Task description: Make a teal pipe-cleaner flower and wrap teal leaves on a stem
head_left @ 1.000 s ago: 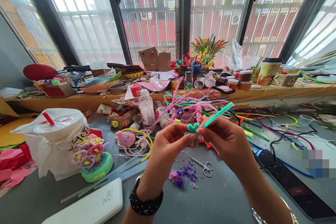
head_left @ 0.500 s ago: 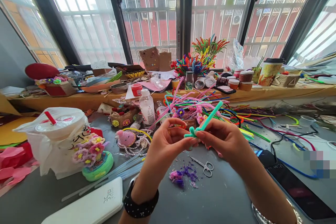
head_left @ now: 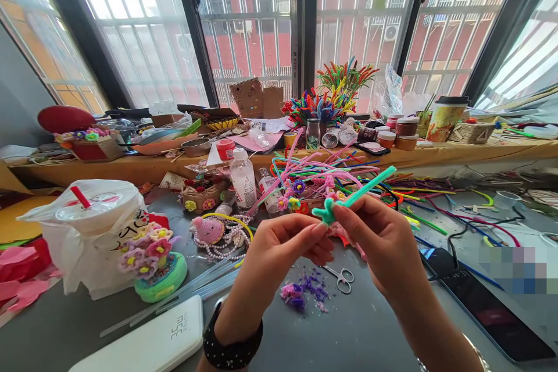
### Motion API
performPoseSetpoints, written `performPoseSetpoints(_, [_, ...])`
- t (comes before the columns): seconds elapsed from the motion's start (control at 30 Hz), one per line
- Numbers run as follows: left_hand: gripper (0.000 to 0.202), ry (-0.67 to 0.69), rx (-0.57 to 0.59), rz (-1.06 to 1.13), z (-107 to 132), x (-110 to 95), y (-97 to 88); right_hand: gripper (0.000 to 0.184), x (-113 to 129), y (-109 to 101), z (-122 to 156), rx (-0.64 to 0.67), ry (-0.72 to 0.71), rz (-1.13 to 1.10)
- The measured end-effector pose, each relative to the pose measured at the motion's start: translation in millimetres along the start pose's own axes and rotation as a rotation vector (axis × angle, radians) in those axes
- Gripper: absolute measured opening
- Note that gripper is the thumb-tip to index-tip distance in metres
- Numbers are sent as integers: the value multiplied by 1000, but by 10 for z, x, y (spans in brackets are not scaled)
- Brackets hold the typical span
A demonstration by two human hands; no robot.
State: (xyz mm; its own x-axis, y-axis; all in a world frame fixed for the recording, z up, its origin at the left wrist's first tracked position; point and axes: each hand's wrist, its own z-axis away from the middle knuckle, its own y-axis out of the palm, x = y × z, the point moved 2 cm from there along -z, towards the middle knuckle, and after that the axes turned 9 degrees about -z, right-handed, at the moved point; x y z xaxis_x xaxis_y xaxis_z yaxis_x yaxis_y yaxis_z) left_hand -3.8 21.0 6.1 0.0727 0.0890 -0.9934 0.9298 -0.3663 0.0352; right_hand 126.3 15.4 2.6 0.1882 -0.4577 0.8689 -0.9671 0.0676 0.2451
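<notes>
A mint-green pipe cleaner (head_left: 370, 186), its left end bent into small loops, is raised above the table. My right hand (head_left: 383, 232) pinches it by the loops between thumb and forefinger, and the straight stem slants up to the right. My left hand (head_left: 285, 247) is closed at the lower edge of the loops, thumb tip against them; its other fingers curl partly out of sight behind. Small silver scissors (head_left: 343, 283) lie on the table below, beside a little heap of purple and pink fuzz clippings (head_left: 300, 293).
Behind my hands spreads a pile of coloured pipe cleaners (head_left: 300, 168). A white power bank (head_left: 148, 337), a flower-topped green pot (head_left: 163, 282) and a bagged drink cup (head_left: 93, 215) stand or lie left. At right lies a phone (head_left: 492, 308). Plastic bottles (head_left: 243, 180) stand at the back.
My right hand has turned, tipping the stem lower to the right. My left fingers have dropped from behind the loops to below them.
</notes>
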Motion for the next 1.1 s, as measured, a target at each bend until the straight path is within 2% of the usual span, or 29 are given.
performPoseSetpoints(0.13, [19,73,-54,-31,-8,-5,-15,25,17,2,9,-7,16,18])
performPoseSetpoints(0.27, [16,153,-135,-140,6,-51,-78,21,66,22,26,171,70,150])
performPoseSetpoints(0.37, [16,130,-148,-194,13,-55,-115,18,117,37,43,243,-10,287])
performPoseSetpoints(0.6, [13,64,-186,-59,-13,-22,-111,18,143,42,74,116,-214,397])
performPoseSetpoints(0.83, [17,50,-185,24,-31,-12,-54,14,153,83,106,34,-318,393])
performPoseSetpoints(0.9, [17,53,-217,55,-25,-4,-50,16,134,72,96,4,-283,350])
performPoseSetpoints(0.97, [16,74,-256,122,-19,1,-53,21,90,42,69,-20,-167,271])
performPoseSetpoints(1.03, [16,98,-280,210,-18,4,-57,27,30,17,35,15,-16,190])
performPoseSetpoints(1.1, [16,113,-290,279,-22,9,-61,30,-1,3,13,71,42,197])
